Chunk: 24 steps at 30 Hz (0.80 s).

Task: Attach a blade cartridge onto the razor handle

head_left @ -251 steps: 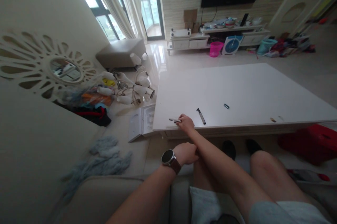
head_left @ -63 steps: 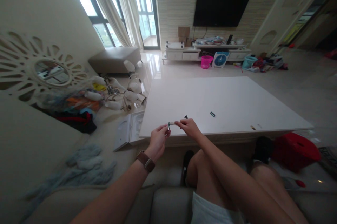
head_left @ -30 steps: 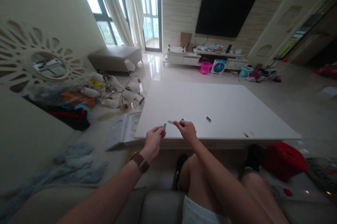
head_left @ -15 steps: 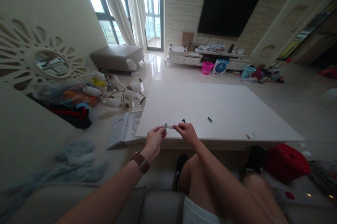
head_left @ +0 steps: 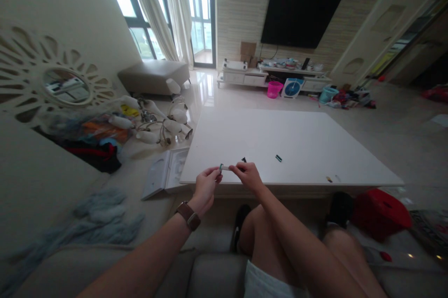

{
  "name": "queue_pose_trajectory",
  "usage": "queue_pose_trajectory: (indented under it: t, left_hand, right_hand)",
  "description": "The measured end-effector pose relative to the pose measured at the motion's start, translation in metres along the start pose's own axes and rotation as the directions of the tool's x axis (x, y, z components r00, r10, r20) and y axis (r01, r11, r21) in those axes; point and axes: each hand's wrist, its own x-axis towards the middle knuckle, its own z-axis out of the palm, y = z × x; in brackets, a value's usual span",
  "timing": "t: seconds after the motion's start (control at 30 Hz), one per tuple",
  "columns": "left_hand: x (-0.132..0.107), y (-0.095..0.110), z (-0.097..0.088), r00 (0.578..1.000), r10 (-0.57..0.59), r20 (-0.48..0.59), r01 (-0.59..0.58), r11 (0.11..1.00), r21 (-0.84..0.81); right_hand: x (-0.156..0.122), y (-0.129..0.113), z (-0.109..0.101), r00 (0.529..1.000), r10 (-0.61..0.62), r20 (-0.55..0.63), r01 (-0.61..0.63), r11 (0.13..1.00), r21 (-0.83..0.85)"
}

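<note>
Over the near edge of the white table (head_left: 266,139), both hands are close together. My left hand (head_left: 206,187) is closed, pinching a small green-and-silver piece (head_left: 221,167) that is too small to identify. My right hand (head_left: 249,175) is closed around a slim tool with a pale flat tip (head_left: 226,168). The tip points left and meets the green piece, though I cannot tell exactly how they touch. Just beyond my right hand lies a small black item (head_left: 244,160), partly hidden. Farther right on the tabletop rests a small green rectangular piece (head_left: 278,158) with a pale middle.
A small dark-and-yellow item (head_left: 329,179) lies near the table's front edge. An open white box (head_left: 164,172) and a chandelier (head_left: 164,125) are on the floor at left. A red stool (head_left: 381,214) stands at right, below table height.
The view has shifted very slightly. Both hands keep their places and grips, and the green piece looks slightly tilted compared with before.
</note>
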Motion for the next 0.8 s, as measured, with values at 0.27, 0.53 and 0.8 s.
queue_pose_trajectory:
  t: [0.27, 0.53, 0.8]
  left_hand:
    - [0.0000, 0.0000, 0.0014, 1.000, 0.012, -0.012, -0.012, 1.000, 0.000]
    - [0.0001, 0.0013, 0.0000, 1.000, 0.022, -0.005, -0.022, 1.000, 0.012]
    - [0.0006, -0.0007, -0.0017, 0.999, 0.032, 0.019, -0.032, 0.999, 0.026]
  right_hand:
    - [0.0016, 0.0026, -0.0021, 0.988, 0.076, -0.136, -0.087, 0.993, -0.075]
    - [0.0011, 0.0039, -0.0008, 0.996, 0.067, -0.054, -0.071, 0.994, -0.078]
    - [0.0006, 0.0057, -0.0006, 1.000, 0.022, 0.002, -0.022, 0.999, -0.046]
